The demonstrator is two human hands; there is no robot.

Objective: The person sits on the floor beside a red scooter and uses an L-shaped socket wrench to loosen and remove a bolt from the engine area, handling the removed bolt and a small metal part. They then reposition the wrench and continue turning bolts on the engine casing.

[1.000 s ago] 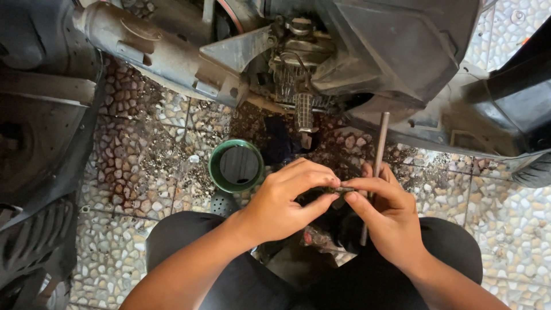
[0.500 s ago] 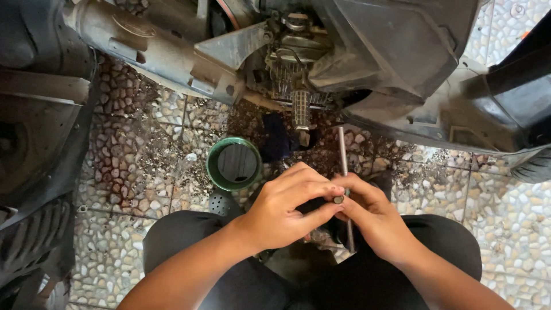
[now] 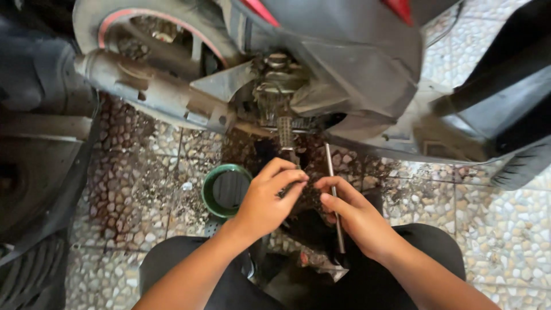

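Grasping a thin metal rod, the right hand meets the left hand.
Left fingertips pinch something small (too hidden to identify) beside a green cup.

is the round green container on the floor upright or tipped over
Upright. The round green container sits on the pebble-tiled floor with its open mouth facing up toward the camera, just beside the left hand. Whether it holds anything cannot be told.

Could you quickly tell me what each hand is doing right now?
Left hand: fingers pinched shut; on what cannot be told.
Right hand: closed on a thin metal rod.
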